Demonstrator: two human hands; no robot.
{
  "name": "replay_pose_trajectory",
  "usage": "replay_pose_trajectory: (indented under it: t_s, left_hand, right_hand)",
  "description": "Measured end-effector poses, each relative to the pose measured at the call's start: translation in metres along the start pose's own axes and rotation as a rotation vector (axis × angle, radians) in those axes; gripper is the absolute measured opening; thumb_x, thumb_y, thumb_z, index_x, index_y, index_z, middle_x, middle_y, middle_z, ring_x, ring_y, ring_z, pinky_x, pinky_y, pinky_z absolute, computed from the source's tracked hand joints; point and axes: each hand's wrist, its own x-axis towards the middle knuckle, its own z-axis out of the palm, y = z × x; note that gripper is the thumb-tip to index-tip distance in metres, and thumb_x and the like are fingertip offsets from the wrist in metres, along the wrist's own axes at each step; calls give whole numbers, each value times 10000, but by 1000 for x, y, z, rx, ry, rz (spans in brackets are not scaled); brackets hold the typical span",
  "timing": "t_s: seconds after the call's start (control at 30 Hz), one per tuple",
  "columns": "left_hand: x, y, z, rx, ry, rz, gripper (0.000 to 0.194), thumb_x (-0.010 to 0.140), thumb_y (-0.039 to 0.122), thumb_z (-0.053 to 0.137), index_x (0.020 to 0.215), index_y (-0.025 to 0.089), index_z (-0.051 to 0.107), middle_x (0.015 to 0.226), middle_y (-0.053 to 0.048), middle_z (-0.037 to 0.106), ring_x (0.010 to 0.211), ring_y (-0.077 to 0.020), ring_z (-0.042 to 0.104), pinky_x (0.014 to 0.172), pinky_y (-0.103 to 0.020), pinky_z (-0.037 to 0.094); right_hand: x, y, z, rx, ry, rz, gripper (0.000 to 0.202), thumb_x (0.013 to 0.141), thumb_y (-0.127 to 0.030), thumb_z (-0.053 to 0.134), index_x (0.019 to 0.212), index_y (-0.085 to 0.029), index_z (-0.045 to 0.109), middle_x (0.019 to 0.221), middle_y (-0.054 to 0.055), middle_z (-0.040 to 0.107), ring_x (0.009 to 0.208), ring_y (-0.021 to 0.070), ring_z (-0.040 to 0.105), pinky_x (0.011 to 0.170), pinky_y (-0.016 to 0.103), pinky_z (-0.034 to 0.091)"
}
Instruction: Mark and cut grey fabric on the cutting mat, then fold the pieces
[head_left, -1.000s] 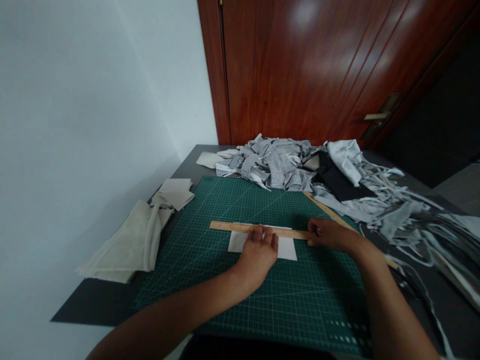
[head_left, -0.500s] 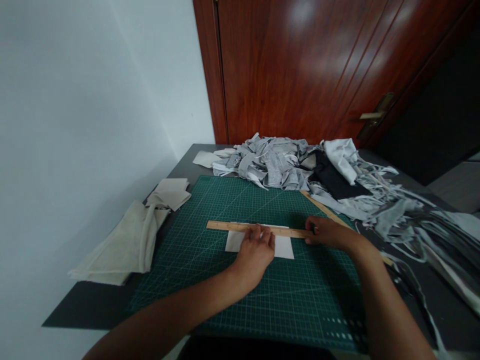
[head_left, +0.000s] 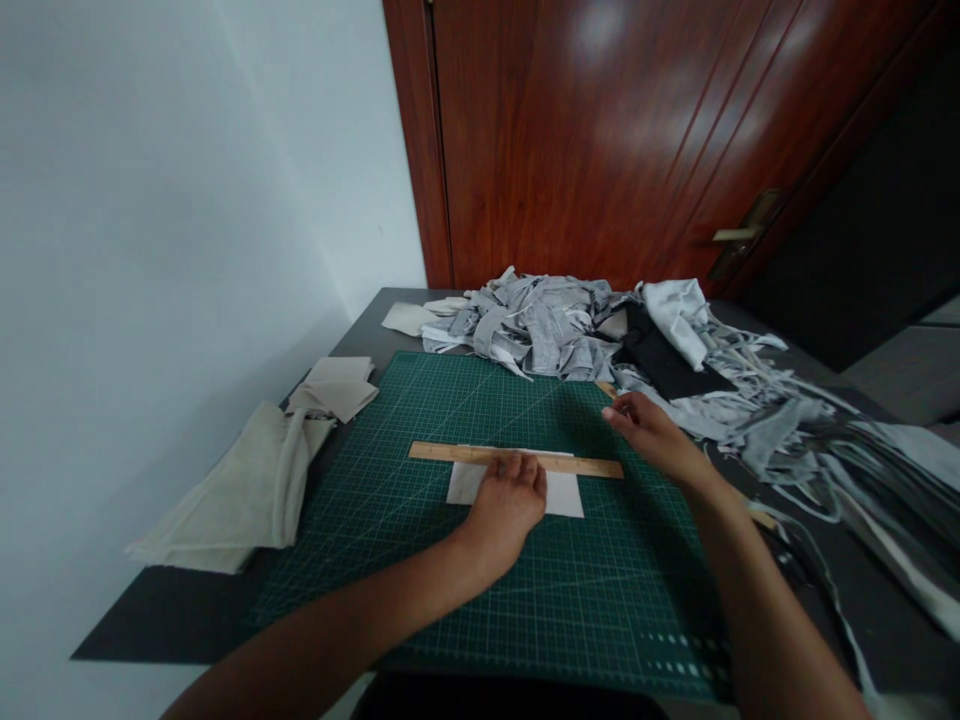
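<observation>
A thin wooden ruler [head_left: 435, 451] lies across a piece of white cloth [head_left: 564, 492] on the green cutting mat [head_left: 480, 620]. With its fingers close together, my left hand [head_left: 510, 500] presses the middle of the ruler down onto the cloth. My right hand [head_left: 646, 428] hovers over the mat's right side, beyond the ruler's right end and apart from it. Its fingers are curled in toward the thumb; whether something small sits between them I cannot make out. Under that hand, a second wooden strip [head_left: 606, 388] shows only in part.
Grey and white fabric strips [head_left: 544, 320] are heaped along the back, with a black cloth [head_left: 664, 355] among them. More strips [head_left: 795, 440] spread down the right side. Folded cream cloth [head_left: 247, 490] and smaller pieces [head_left: 337, 385] lie at left by the wall.
My right hand has let go of the ruler's right end and risen away toward the back. My left hand and the ruler stay in place on the cloth.
</observation>
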Motion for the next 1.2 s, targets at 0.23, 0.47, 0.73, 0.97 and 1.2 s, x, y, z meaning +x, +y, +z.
replay_pose_trajectory:
  t_s: [0.23,0.47,0.73,0.97,1.2]
  left_hand:
    - [1,1,-4,2,-17,-15,305,984,159,526,1254,94,654,1236,-155,678,1184,-299,606,958,-453,520]
    - [-1,1,-6,7,-17,-8,323,988,150,521,1282,100,648,1318,-165,647,1230,-320,586,952,-487,542]
    - [-1,1,-1,-23,-28,-7,336,969,124,553,1293,118,640,1323,-175,641,1233,-318,587,970,-502,537]
    - [-1,0,-1,-3,-10,4,334,978,144,535,1291,116,645,1314,-159,650,1208,-321,591,960,-493,533]
    - [0,0,0,-15,-15,4,321,974,145,550,1276,117,655,1298,-151,659,1198,-314,600,959,-490,543]
  right_hand:
    - [-14,-39,28,443,-225,-37,433,876,-572,545,1134,-230,481,744,-40,464,642,155,479,609,282,417]
    - [-11,-1,-10,-238,-397,-13,358,740,-379,744,1022,-210,604,823,1,570,760,184,541,648,276,391]
    - [-9,19,-9,-426,-485,132,305,726,-267,757,976,-212,591,921,27,622,824,202,599,668,275,403]
    - [-10,19,-12,-428,-485,152,238,740,-240,735,933,-213,600,878,18,609,814,197,587,659,276,396]
    - [-10,20,-11,-404,-479,127,204,727,-212,723,883,-216,592,831,0,587,786,193,578,650,282,381]
